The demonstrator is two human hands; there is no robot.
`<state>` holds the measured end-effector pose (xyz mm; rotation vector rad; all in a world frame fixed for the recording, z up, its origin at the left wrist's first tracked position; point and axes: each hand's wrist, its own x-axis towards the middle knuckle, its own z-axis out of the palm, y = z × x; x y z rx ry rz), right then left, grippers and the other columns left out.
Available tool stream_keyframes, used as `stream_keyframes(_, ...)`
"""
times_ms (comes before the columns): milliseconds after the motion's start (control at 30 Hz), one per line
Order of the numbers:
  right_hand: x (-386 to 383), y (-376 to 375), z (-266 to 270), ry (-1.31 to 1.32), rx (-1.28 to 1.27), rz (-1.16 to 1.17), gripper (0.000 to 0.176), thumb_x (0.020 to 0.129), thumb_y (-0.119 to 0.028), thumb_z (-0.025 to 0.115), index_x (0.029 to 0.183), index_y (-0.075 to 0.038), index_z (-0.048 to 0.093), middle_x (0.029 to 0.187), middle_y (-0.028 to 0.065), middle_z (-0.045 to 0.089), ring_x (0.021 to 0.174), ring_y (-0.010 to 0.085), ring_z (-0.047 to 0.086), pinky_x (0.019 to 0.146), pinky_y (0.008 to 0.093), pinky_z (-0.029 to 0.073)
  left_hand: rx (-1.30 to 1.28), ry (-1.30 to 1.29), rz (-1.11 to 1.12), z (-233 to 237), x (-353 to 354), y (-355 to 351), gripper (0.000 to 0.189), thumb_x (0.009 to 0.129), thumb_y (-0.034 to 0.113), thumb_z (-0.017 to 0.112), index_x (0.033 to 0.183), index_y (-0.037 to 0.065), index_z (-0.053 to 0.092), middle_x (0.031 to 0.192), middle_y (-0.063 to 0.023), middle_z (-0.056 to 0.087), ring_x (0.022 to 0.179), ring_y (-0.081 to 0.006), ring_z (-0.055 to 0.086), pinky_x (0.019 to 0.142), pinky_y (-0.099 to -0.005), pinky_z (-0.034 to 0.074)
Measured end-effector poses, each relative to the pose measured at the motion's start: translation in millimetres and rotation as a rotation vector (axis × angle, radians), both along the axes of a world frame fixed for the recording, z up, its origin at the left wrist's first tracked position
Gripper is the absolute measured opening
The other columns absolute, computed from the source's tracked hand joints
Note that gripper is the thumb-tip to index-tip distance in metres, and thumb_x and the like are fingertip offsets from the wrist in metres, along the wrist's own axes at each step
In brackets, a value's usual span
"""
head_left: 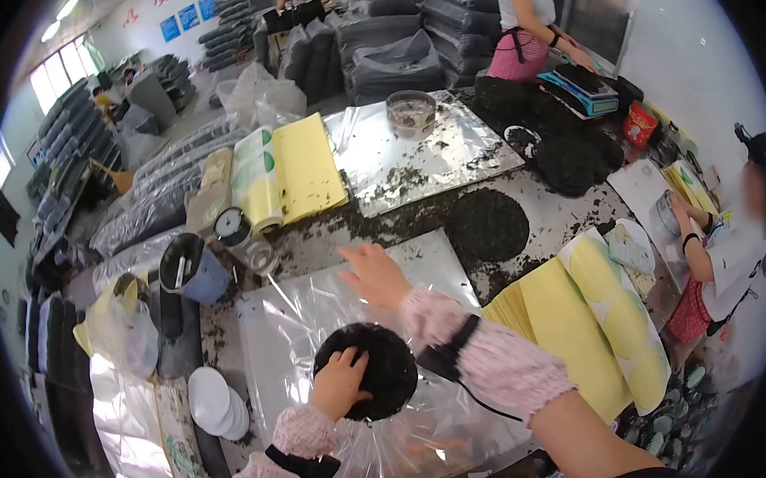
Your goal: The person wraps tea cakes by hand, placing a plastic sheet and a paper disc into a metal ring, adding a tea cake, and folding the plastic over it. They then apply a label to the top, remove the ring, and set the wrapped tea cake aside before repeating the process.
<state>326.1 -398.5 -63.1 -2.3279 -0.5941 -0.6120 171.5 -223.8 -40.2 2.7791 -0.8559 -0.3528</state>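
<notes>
A round, dark cake of pressed leafy flakes point(380, 371) lies on clear plastic film point(277, 363) over a shiny metal board. On the cake's left part rests my left hand point(340, 386), its fingers spread over the top. My right hand point(374, 275) is beyond the cake, above the far part of the film, with fingers stretched out and nothing visible in them. Both of my forearms wear pink sleeves with black bands. To the left of the film, a stack of white discs point(211, 402) lies near the table edge.
Another dark round cake point(487, 224) lies beyond the board. Yellow sheets point(541, 330) are at right, a dial gauge point(233, 226) and blue container point(203, 272) at left. A second metal board point(431, 164) holds a clear ring point(412, 114). Co-workers stand at right and far right.
</notes>
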Motion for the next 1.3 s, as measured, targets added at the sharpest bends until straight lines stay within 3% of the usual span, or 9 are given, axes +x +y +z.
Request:
stream_keyframes(233, 51.6, -112.4, -10.0, 0.002, -0.14, -0.305, 0.037, 0.075, -0.04, 0.077, 0.063, -0.006, 0.068, 0.078, 0.0104, 0.065, 0.083, 0.0328, 0.061, 0.077, 0.0462, 0.049, -0.022, 0.017, 0.051, 3.4, 0.4, 0.9, 0.078, 0.069, 0.034, 0.085, 0.137, 0.011, 0.056, 0.137, -0.0108, 0.052, 0.119, -0.0338, 0.054, 0.099, -0.0424, 0.049)
stream_keyframes(300, 26.3, -180.9, -12.3, -0.136, -0.404, -0.421, 0.049, 0.068, -0.029, 0.08, 0.107, -0.003, 0.065, 0.113, 0.0202, 0.06, 0.109, 0.038, 0.054, 0.088, 0.0491, 0.046, -0.043, 0.007, 0.044, 2.3, 1.8, 2.3, 0.078, 0.068, 0.034, 0.085, 0.137, 0.011, 0.056, 0.137, -0.0105, 0.052, 0.119, -0.0336, 0.054, 0.099, -0.0424, 0.049)
stream_keyframes(333, 11.9, -198.5, -3.4, 0.325, -0.634, -0.495, 0.072, 0.067, -0.027, 0.08, 0.128, 0.0, 0.054, 0.128, 0.0257, 0.052, 0.121, 0.0413, 0.05, 0.092, 0.0547, 0.046, -0.051, 0.001, 0.043, 2.4, 2.5, 2.9, 0.078, 0.068, 0.034, 0.086, 0.136, 0.011, 0.056, 0.137, -0.0104, 0.052, 0.119, -0.0335, 0.054, 0.098, -0.0424, 0.05)
stream_keyframes(400, 9.3, -230.4, -42.8, 0.421, -0.741, -0.574, 0.069, 0.081, -0.019, 0.07, 0.142, 0.001, 0.046, 0.14, 0.0269, 0.05, 0.132, 0.0437, 0.047, 0.1, 0.0539, 0.048, -0.066, 0.022, 0.062, 5.3, 1.3, 2.4, 0.078, 0.067, 0.032, 0.086, 0.136, 0.011, 0.056, 0.138, -0.0116, 0.052, 0.121, -0.0336, 0.053, 0.101, -0.0423, 0.048)
stream_keyframes(567, -60.4, -154.4, 32.7, 0.036, -0.206, -0.314, 0.045, 0.09, -0.006, 0.053, 0.133, 0.003, 0.054, 0.131, 0.0227, 0.06, 0.118, 0.0395, 0.058, 0.103, 0.0437, 0.046, -0.533, -0.035, 0.213, 1.3, -14.7, 20.3, 0.053, 0.087, 0.013, 0.072, 0.136, 0.003, 0.056, 0.136, -0.017, 0.059, 0.123, -0.0366, 0.056, 0.106, -0.0401, 0.046)
stream_keyframes(733, -230.3, -43.7, 12.7, 0.019, -0.338, 0.464, 0.05, 0.085, -0.013, 0.058, 0.133, 0.002, 0.057, 0.137, 0.0203, 0.057, 0.134, 0.037, 0.05, 0.114, 0.0561, 0.034, -1.536, 0.136, 0.782, -19.0, -24.7, 38.8, 0.043, 0.098, 0.005, 0.057, 0.14, -0.003, 0.052, 0.142, -0.0174, 0.055, 0.129, -0.0258, 0.054, 0.107, -0.0358, 0.042)
stream_keyframes(833, -229.9, -37.3, 21.0, 0.126, -0.281, 0.484, 0.061, 0.084, -0.021, 0.063, 0.139, 0.003, 0.052, 0.143, 0.0227, 0.051, 0.137, 0.0372, 0.047, 0.115, 0.0528, 0.034, -0.949, -0.089, 0.617, -36.1, -30.8, 42.3, 0.048, 0.093, 0.006, 0.063, 0.139, 0.001, 0.052, 0.141, -0.0188, 0.053, 0.128, -0.0324, 0.054, 0.108, -0.0378, 0.042)
stream_keyframes(1133, -164.3, 6.3, 13.1, 0.23, -0.46, 0.345, 0.085, 0.088, -0.064, 0.057, 0.149, -0.006, 0.043, 0.159, 0.0262, 0.029, 0.15, 0.0412, 0.021, 0.12, 0.0604, 0.011, -0.645, -0.384, 0.711, -24.8, -10.7, 0.7, 0.039, 0.072, -0.005, 0.066, 0.11, 0.003, 0.059, 0.111, -0.0185, 0.056, 0.112, -0.0391, 0.052, 0.099, -0.0475, 0.041)
stream_keyframes(1300, -158.3, 8.5, -2.3, 0.311, -0.546, 0.35, 0.086, 0.089, -0.063, 0.056, 0.149, -0.004, 0.041, 0.156, 0.0256, 0.034, 0.149, 0.0413, 0.022, 0.12, 0.0622, 0.01, -0.091, -0.565, 0.261, -3.5, -3.9, -4.5, 0.044, 0.082, 0.014, 0.062, 0.124, -0.001, 0.056, 0.128, -0.0172, 0.057, 0.124, -0.0369, 0.05, 0.108, -0.0448, 0.038)
